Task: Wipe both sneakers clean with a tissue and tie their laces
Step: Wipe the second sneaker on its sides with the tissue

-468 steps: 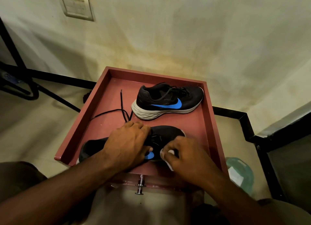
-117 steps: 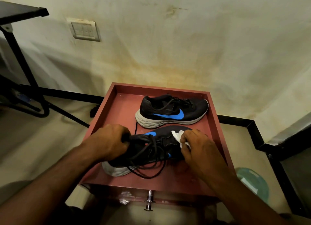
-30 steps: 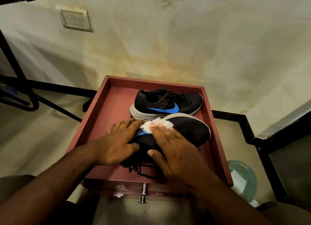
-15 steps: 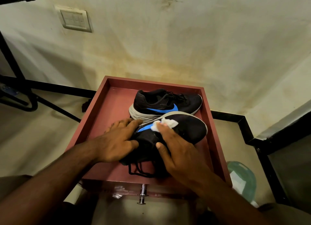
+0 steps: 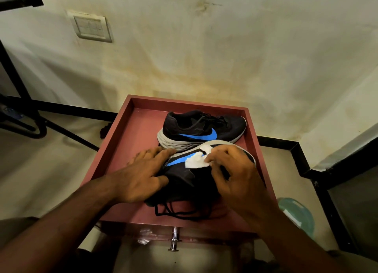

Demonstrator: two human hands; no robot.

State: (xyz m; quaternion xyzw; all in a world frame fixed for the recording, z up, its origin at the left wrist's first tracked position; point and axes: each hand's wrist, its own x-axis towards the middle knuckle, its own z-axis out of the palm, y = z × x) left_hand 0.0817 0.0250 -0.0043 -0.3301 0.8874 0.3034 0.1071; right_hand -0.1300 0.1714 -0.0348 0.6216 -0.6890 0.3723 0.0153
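Two black sneakers with blue swooshes lie in a red tray (image 5: 122, 137). The far sneaker (image 5: 201, 127) stands upright on its grey sole near the back wall of the tray. The near sneaker (image 5: 184, 176) is tipped on its side, its sole edge facing away from me. My left hand (image 5: 143, 174) presses flat on its heel end. My right hand (image 5: 235, 170) pinches a white tissue (image 5: 195, 161) against the sneaker's side by the blue swoosh. Loose black laces (image 5: 178, 212) trail out at the tray's front.
The tray sits on a small stand with a metal knob (image 5: 173, 242) at its front. A stained wall with a switch plate (image 5: 92, 27) rises close behind. A green bowl-like object (image 5: 296, 215) lies on the floor at right. A black metal frame (image 5: 20, 101) stands at left.
My right hand has slid the tissue along the near sneaker's side, now by the blue swoosh near the sole edge. My left hand stays on the heel end.
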